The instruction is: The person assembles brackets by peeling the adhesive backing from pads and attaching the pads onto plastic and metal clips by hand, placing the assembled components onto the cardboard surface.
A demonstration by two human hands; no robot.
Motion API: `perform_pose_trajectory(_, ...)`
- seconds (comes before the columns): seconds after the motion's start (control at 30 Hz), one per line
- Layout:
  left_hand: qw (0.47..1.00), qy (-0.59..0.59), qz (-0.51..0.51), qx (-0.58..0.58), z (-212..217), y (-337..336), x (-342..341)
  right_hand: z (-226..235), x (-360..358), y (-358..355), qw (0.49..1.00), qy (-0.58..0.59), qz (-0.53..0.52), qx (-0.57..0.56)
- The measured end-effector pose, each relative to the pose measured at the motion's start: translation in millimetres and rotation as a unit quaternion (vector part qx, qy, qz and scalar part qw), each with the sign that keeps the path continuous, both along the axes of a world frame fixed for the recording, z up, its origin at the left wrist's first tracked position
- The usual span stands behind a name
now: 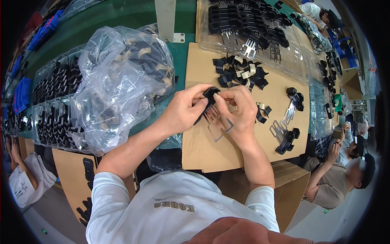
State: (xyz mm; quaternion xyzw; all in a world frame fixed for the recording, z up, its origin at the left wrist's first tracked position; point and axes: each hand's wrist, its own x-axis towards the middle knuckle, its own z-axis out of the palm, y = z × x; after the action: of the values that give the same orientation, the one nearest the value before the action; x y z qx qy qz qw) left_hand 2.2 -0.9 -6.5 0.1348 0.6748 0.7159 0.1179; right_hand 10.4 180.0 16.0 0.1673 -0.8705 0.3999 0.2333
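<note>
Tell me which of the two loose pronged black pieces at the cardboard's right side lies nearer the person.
The lower pronged piece, by the near right corner of the cardboard; the upper pronged piece lies farther from the person.

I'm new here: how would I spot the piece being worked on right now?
Just right of the big clear plastic bag lies a tan cardboard sheet. Over its left half, the left hand and right hand grip a pronged black-and-metal part. Similar pieces lie farther right; this one is held.
</note>
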Motion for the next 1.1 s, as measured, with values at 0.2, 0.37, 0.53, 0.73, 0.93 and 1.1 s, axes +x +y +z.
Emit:
perform_pose_trajectory(0.2, 1.0, -0.013, -0.013, -0.004, -3.1, -2.4, -2.2, -0.3, -1.9, -1.5, 0.998, 0.047, 0.01, 0.033)
perform_pose_trajectory(0.37, 1.0, -0.021, -0.011, 0.007, -5.8, -2.6, -2.5, 1.9, -2.8, -4.7, 0.992, 0.098, 0.005, 0.075)
perform_pose_trajectory(0.53, 1.0, -0.02, -0.019, -0.002, -3.9, -4.5, -3.1, 0.4, -0.9, -6.2, 0.986, 0.125, -0.01, 0.108)
perform_pose_trajectory(0.73, 0.999, -0.027, -0.027, -0.02, -2.4, -6.0, -3.9, -1.2, -0.6, -5.4, 0.981, 0.138, -0.016, 0.132)
perform_pose_trajectory(0.93, 0.999, -0.026, -0.018, 0.021, 1.3, -3.2, -4.3, -6.9, -0.5, -2.7, 0.98, 0.146, -0.019, 0.136)
perform_pose_trajectory(1.1, 0.998, -0.047, -0.027, 0.042, 0.4, -4.4, -6.2, -9.1, 0.8, -2.7, 0.974, 0.164, -0.01, 0.153)
